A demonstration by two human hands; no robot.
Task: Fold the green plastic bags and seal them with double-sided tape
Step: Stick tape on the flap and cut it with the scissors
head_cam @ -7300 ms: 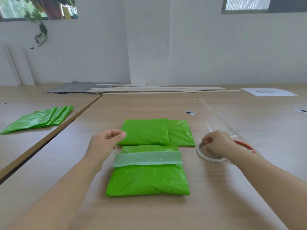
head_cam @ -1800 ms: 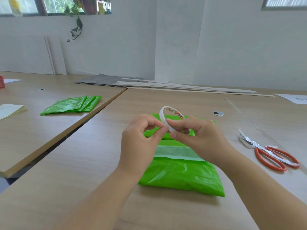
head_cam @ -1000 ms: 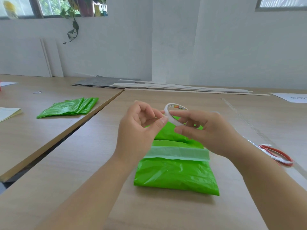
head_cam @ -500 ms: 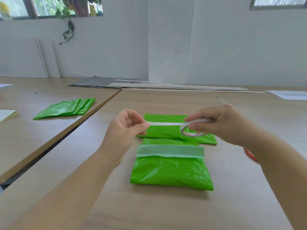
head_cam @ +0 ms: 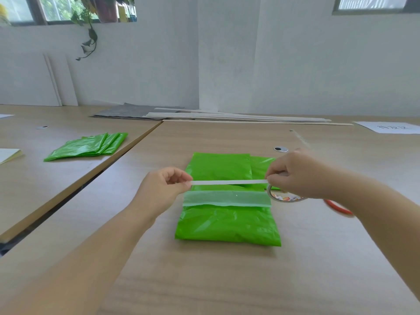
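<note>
A folded green bag (head_cam: pixel 228 223) lies in front of me with a pale strip (head_cam: pixel 227 198) across its upper edge. Beyond it lie two more folded green bags (head_cam: pixel 219 167). My left hand (head_cam: pixel 162 192) pinches the free end of a white tape strip (head_cam: pixel 228 182). My right hand (head_cam: pixel 297 175) holds the tape roll (head_cam: pixel 285 197) at the bag's right side. The tape is stretched level between both hands, just above the pale strip and about as long as the bag is wide.
A stack of unfolded green bags (head_cam: pixel 87 146) lies on the left table, across a gap between the tables. Red-handled scissors (head_cam: pixel 338 208) peek out behind my right forearm. Wooden slats (head_cam: pixel 238 117) and a grey sheet lie at the back; a paper (head_cam: pixel 388 127) lies far right.
My hands have moved apart, drawing out a longer strip of tape. The roll has moved right and down, level with the bag's right edge.
</note>
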